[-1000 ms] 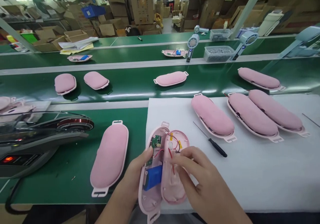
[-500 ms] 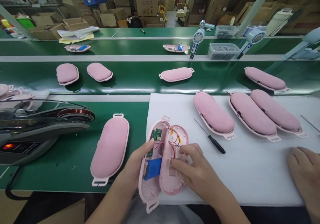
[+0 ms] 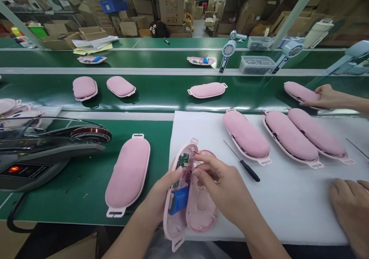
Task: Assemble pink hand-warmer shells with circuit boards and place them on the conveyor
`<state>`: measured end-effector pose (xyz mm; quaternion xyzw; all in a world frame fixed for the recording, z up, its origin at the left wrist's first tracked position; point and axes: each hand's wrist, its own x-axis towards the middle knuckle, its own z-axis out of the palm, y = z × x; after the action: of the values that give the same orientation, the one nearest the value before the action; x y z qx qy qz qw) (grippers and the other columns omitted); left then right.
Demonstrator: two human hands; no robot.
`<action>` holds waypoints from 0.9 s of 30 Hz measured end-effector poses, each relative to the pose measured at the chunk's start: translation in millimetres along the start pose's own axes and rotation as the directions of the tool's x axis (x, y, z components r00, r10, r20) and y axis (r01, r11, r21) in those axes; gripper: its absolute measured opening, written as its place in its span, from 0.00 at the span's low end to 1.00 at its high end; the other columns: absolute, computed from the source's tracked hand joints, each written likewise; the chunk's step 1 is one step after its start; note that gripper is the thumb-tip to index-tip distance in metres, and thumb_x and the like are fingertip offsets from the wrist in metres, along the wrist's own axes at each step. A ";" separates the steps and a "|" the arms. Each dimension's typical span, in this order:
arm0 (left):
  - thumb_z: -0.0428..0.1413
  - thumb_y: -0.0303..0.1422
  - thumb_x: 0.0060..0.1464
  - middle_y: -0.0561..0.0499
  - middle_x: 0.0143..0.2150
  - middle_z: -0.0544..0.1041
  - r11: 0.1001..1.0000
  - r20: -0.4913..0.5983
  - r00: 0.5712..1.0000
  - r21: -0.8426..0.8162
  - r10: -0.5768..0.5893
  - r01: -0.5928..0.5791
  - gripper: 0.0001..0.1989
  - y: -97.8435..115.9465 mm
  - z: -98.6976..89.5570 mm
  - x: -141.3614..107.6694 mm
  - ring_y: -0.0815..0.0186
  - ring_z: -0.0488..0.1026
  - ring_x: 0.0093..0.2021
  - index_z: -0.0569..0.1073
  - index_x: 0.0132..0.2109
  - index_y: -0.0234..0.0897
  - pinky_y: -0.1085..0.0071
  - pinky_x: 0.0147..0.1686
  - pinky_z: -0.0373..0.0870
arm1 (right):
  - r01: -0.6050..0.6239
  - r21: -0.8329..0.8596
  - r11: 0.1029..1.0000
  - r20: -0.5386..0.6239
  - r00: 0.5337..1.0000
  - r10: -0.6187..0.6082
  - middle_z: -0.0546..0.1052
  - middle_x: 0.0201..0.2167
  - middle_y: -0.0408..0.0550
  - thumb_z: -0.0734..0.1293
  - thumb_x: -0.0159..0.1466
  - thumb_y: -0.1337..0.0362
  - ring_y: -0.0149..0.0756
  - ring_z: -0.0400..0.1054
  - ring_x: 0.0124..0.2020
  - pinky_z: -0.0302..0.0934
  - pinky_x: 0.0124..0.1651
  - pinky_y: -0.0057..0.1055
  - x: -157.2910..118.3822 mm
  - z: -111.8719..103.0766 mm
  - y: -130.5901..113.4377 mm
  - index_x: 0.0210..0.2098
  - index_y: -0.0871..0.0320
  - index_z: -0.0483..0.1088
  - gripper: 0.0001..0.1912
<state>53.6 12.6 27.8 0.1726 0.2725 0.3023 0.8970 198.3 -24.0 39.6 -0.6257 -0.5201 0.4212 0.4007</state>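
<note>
An opened pink case point(image 3: 176, 224) lies in two halves near the front edge of the white mat. Its left half carries a green circuit board point(image 3: 183, 160) and a blue battery point(image 3: 179, 200). My left hand point(image 3: 161, 191) is wrapped round that left half, thumb beside the board. Over the upper part of the right half point(image 3: 201, 213), my right hand point(image 3: 220, 187) has its thumb and index finger pinched near the thin red wires point(image 3: 186, 173); what lies between the fingertips is too small to name. A black screwdriver point(image 3: 249, 170) rests to the right.
Closed pink cases point(image 3: 128, 174) lie left of the mat, on its right part and along the green conveyor point(image 3: 161, 93). A dark machine point(image 3: 43, 155) with a red light stands at left. Another person's hands are at right, one on the mat point(image 3: 323, 213), one at a case.
My right hand has moved up from the middle of the right half to its upper part. Another person's hand has come in at right and touches a case on the conveyor.
</note>
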 end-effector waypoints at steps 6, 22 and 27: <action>0.64 0.35 0.47 0.44 0.48 0.80 1.000 -0.010 1.000 0.001 0.007 -0.007 0.26 0.8 1.4 -1.1 0.51 0.74 0.52 0.74 0.54 0.35 0.61 0.56 0.65 | -0.082 -0.153 0.985 0.035 0.995 0.089 0.69 0.20 0.37 0.59 0.66 0.59 0.30 0.61 0.21 0.53 0.25 0.27 1.0 -4.5 -4.8 0.28 0.53 0.67 0.11; 0.67 0.39 0.43 0.46 0.38 0.83 0.999 -0.053 0.998 0.001 -0.038 0.038 0.21 1.2 -9.0 0.6 0.50 0.74 0.52 0.79 0.45 0.34 0.61 0.55 0.66 | -0.148 0.110 0.983 0.141 0.981 0.132 0.70 0.24 0.38 0.62 0.58 0.69 0.27 0.63 0.25 0.55 0.27 0.23 14.3 -3.8 -7.8 0.24 0.57 0.68 0.06; 0.66 0.39 0.44 0.46 0.40 0.82 0.999 -0.035 0.999 0.044 -0.022 0.023 0.21 -0.1 -7.7 -2.4 0.52 0.74 0.51 0.78 0.46 0.34 0.63 0.53 0.68 | -0.116 0.049 0.992 0.117 0.987 0.110 0.69 0.23 0.38 0.61 0.55 0.70 0.27 0.63 0.24 0.56 0.26 0.24 18.4 -1.5 -10.2 0.22 0.57 0.66 0.07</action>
<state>47.5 12.1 22.6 0.1842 0.2966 0.2890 0.8914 198.4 -4.4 47.6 -0.6179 -0.4939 0.4925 0.3629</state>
